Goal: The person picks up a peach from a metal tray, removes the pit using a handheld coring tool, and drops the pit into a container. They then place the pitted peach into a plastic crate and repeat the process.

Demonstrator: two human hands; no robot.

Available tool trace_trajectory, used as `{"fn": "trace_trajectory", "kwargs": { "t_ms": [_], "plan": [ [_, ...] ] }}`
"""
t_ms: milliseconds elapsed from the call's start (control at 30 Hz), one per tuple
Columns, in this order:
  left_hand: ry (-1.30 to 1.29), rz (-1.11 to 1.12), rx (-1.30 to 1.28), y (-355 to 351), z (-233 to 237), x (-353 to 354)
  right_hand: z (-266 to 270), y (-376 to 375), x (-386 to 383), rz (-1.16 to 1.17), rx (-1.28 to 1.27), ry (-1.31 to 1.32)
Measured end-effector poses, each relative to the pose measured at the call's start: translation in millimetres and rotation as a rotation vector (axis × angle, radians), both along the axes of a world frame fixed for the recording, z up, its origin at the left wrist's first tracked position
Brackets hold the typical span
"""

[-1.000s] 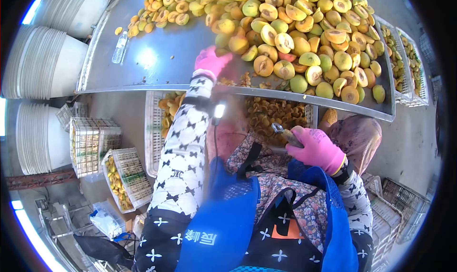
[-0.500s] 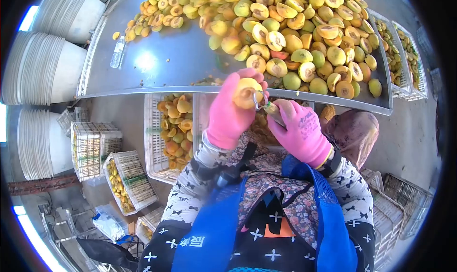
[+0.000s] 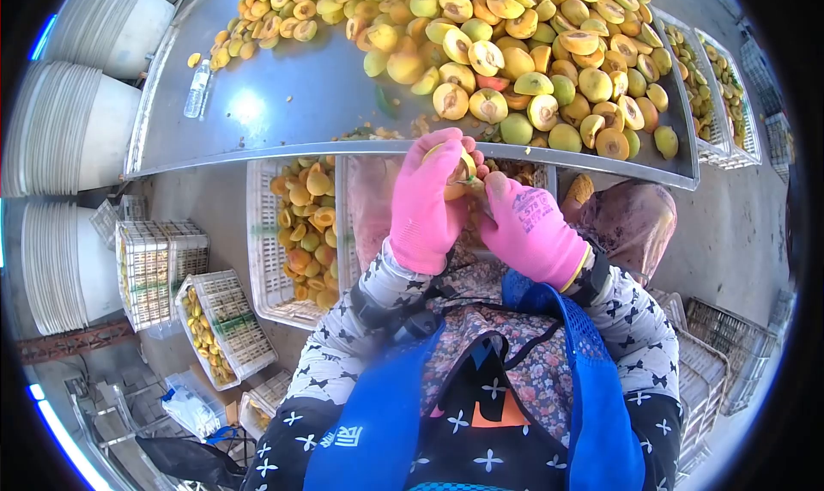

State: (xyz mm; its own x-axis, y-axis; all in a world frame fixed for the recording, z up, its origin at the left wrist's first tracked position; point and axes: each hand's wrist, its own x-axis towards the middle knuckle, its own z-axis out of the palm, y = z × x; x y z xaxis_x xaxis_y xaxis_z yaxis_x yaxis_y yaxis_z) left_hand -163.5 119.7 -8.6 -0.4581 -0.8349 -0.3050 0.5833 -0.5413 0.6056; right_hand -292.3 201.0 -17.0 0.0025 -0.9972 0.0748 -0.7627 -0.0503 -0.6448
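Observation:
In the head view my left hand, in a pink glove, is closed around a yellow halved fruit near the table's front edge. My right hand, also gloved in pink, grips a small tool whose greenish end meets the fruit; its handle is mostly hidden by the fingers. Beyond the hands, a heap of halved fruits covers much of the metal table. Below the hands and the table edge stands a white crate of fruit halves.
A plastic bottle lies on the table's left. Stacked white tubs line the far left, with fruit crates on the floor. More crates stand at the right, others at lower right.
The fruit is now turned and more hidden in my left hand, and the tool's end is against it. My right hand has come closer. The view has shifted slightly.

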Motion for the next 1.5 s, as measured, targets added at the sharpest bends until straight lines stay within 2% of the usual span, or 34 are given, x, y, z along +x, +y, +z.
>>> {"fn": "trace_trajectory", "kwargs": {
  "t_ms": [100,167,300,433,467,567,600,700,733,833,1033,1100,1133,1233,1267,1300,1400,1500],
  "plan": [
    [-0.007,-0.025,-0.018,1,-8,4,-7,3,1,0.004,0.045,0.322],
    [-0.028,-0.052,-0.050,0,-4,5,-6,3,-10,0.011,-0.190,0.478],
    [-0.095,-0.036,-0.118,0,-1,2,-11,-2,-14,-0.005,-0.199,0.494],
    [-0.168,-0.023,-0.071,-1,-14,5,-20,3,8,0.002,-0.057,-0.112],
    [-0.196,-0.020,-0.098,-1,-13,4,-16,7,10,-0.026,0.063,-0.286],
    [-0.157,-0.116,-0.023,-8,11,8,-10,8,6,0.003,-0.051,-0.371],
    [-0.123,-0.166,0.025,-11,19,10,-4,6,3,0.008,0.074,-0.415],
    [-0.356,0.024,-0.334,-3,1,1,-5,7,15,-0.031,-0.004,-0.393],
    [-0.305,0.091,-0.123,0,9,-5,-9,7,17,-0.015,-0.012,-0.395],
    [-0.373,0.124,-0.287,1,3,-5,-19,13,21,-0.005,-0.027,-0.405],
    [-0.398,-0.154,-0.102,-11,6,2,-26,13,17,0.011,-0.048,-0.381],
    [-0.422,-0.039,-0.236,-3,3,-2,-26,11,19,0.013,-0.044,-0.439],
    [-0.433,0.016,-0.306,-1,2,-4,-22,10,22,0.016,0.120,-0.654],
    [-0.393,0.008,-0.228,0,12,-9,1,13,20,0.025,0.554,-1.216],
    [-0.392,-0.075,-0.143,-2,22,-8,12,12,15,0.042,0.648,-1.355],
    [-0.321,-0.177,-0.217,-6,19,-4,18,10,11,0.063,0.743,-1.492],
    [-0.161,-0.452,-0.432,-17,14,6,11,7,-4,0.291,0.788,-1.493],
    [-0.378,-0.567,-0.590,-25,19,24,-1,9,-8,0.407,0.857,-1.444]
  ]
}}
